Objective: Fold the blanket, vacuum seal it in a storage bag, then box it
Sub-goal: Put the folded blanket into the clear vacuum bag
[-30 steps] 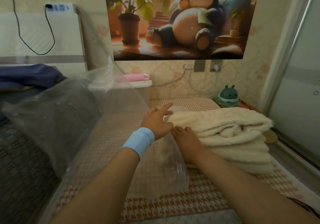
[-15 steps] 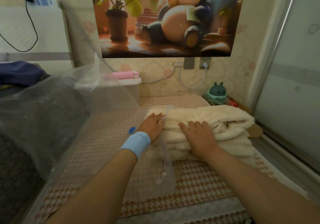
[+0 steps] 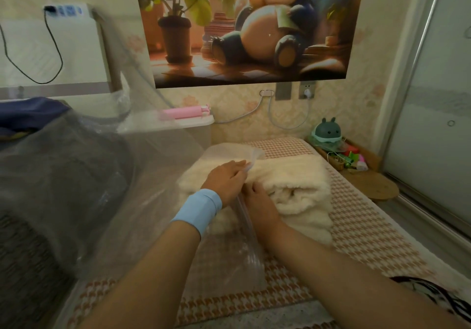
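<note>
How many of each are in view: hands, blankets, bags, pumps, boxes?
hands: 2, left hand and right hand
blanket: 1
bag: 1
pump: 1
box: 1
total: 6

The bed (image 3: 356, 239) wore a houndstooth cover, orange on cream. On it lay the folded cream blanket (image 3: 300, 183), thick and fleecy, toward the right side. A clear bag (image 3: 158, 201) sprawled across the left part, its mouth drawn over the blanket's left end (the cover's pattern showed through the film). A grey heap (image 3: 63, 188) showed through the bag at far left; whether it rested on the bed I could not tell.
</note>
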